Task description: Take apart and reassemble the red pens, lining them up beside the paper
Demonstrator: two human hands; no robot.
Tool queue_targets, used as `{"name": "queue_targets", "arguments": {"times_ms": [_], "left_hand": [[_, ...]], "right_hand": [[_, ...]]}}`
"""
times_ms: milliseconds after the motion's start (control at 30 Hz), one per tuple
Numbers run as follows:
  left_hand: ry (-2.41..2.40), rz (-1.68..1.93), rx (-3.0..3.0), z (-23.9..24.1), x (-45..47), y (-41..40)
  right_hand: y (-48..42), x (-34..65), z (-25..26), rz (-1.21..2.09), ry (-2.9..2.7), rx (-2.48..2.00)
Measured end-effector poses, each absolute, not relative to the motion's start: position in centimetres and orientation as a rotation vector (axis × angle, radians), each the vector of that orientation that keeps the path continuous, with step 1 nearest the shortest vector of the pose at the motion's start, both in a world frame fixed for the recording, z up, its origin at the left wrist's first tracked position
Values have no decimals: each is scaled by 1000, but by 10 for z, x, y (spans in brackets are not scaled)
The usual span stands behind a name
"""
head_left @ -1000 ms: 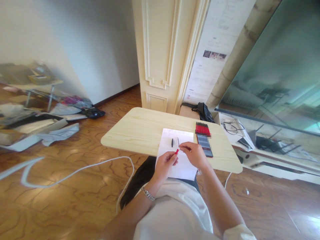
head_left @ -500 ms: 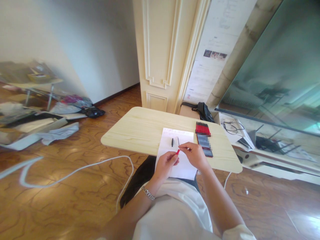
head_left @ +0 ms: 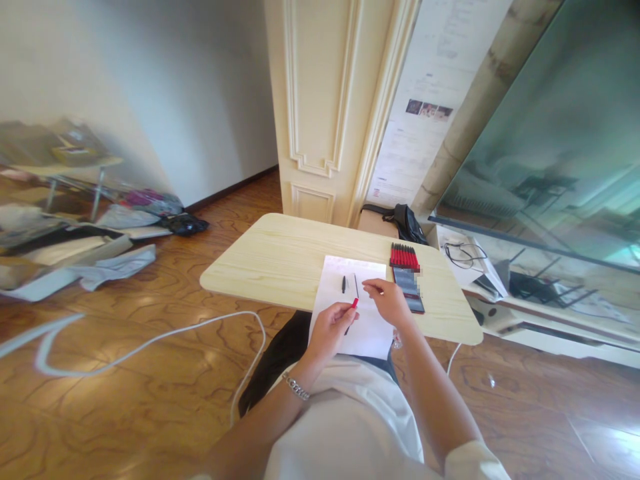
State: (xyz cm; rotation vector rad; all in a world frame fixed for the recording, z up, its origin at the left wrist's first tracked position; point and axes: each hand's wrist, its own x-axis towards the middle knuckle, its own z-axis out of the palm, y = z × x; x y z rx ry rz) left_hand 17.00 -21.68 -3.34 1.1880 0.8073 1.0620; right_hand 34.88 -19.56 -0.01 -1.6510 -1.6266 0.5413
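Observation:
My left hand [head_left: 331, 328] grips a red pen barrel [head_left: 355, 303], whose end sticks up past the thumb and fingers. A dark tip shows below that hand. To the right, my right hand [head_left: 387, 301] is apart from the barrel, thumb and fingertips pinched together; whatever they hold is too small to make out. Both hands are over a white sheet of paper [head_left: 370, 340]. Beyond the fingers, a short black pen part [head_left: 343, 285] and a thin dark pen refill [head_left: 357, 285] lie on the sheet.
The paper rests on a light wooden table [head_left: 270, 260]. A row of several red and black pens [head_left: 404, 256] lies at its right, above a dark phone-like slab [head_left: 406, 283]. A black bag [head_left: 410, 223] is behind the table; a white cable [head_left: 175, 339] crosses the floor.
My right hand has drawn away from the end of the red barrel, up and to the right. My left hand keeps its hold on the barrel, almost unmoved.

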Motion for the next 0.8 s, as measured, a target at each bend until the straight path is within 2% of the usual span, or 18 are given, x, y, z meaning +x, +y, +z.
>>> {"name": "queue_targets", "arguments": {"times_ms": [233,467,567,700,800], "left_hand": [[794,1059,1195,-35,168,-217],[749,1051,1091,-40,169,-217],[747,1079,1097,-43,169,-215],[749,1084,1149,-44,170,-215],[743,1077,1159,-44,171,-215]], "right_hand": [[-144,339,-17,369,-1737,-2169],[-129,333,-20,307,-1722,-2350],[-132,337,-19,417,-1666,-2183],[-147,339,-6,760,-1395,-1619],[-163,335,13,852,-1196,-1267]]}}
